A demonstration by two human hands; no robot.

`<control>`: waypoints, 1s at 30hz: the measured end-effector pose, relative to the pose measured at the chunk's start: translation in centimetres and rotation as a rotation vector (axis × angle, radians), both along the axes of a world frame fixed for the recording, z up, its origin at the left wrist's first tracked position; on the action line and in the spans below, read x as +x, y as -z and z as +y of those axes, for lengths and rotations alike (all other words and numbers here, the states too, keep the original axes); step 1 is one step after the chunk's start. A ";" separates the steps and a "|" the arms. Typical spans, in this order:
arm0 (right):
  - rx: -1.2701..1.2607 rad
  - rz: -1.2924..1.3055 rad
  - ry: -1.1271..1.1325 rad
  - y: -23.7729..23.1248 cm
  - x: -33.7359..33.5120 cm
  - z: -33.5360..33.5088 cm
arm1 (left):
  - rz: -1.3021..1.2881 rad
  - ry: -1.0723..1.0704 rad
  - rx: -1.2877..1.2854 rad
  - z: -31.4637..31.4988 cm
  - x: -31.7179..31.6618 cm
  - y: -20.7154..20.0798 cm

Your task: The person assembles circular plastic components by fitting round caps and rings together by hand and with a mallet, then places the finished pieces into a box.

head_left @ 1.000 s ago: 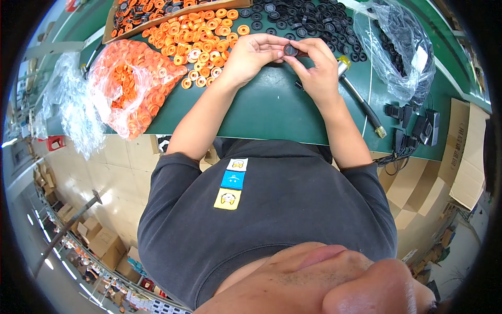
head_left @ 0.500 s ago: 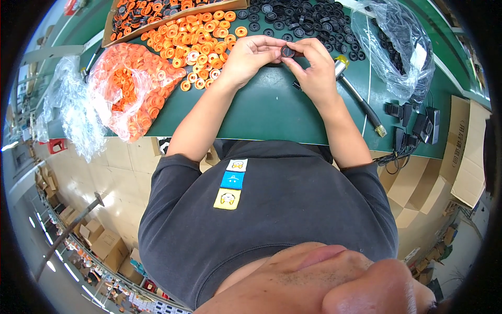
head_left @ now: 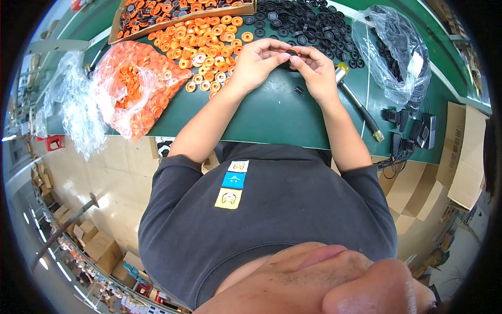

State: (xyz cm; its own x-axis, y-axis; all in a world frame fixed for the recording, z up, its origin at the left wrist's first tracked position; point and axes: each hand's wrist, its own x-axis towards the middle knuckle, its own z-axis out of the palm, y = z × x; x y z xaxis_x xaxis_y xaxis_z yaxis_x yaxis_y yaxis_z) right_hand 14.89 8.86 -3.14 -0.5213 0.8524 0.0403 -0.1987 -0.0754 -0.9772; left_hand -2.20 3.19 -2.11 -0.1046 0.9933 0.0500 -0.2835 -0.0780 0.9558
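Over the green table, both my hands meet at a small round black cap with some orange showing at its edge. My left hand pinches it from the left between thumb and fingers. From the other side, my right hand presses thumb and fingertips on the same cap. Fingers hide much of the piece. Orange rings lie in a loose pile to the left of my hands, some with pale centres. Black round caps are spread just beyond my right hand. A small black piece rests below my hands.
A cardboard tray of orange and black parts stands far left. Nearer are a plastic bag of orange rings and crumpled clear plastic. Right of my hands lie a hammer, a bag with black caps and power adapters.
The cap's flat black face showed before; now it is tilted, with orange at its edge. My fingers have shifted around it. The table's contents sit slightly differently in the picture.
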 end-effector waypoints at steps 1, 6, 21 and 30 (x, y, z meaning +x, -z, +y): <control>0.003 -0.001 -0.004 0.0 0.0 0.1 | 0.011 -0.005 -0.019 0.0 -0.1 -0.2; 0.013 0.002 -0.023 0.0 0.1 0.2 | 0.040 -0.012 -0.099 0.1 -0.3 -0.2; -0.028 -0.023 -0.009 0.1 0.1 0.1 | 0.007 -0.047 -0.131 0.4 0.3 0.5; -0.284 0.023 -0.042 0.1 0.2 0.3 | -0.051 0.007 -0.192 0.6 -0.1 0.7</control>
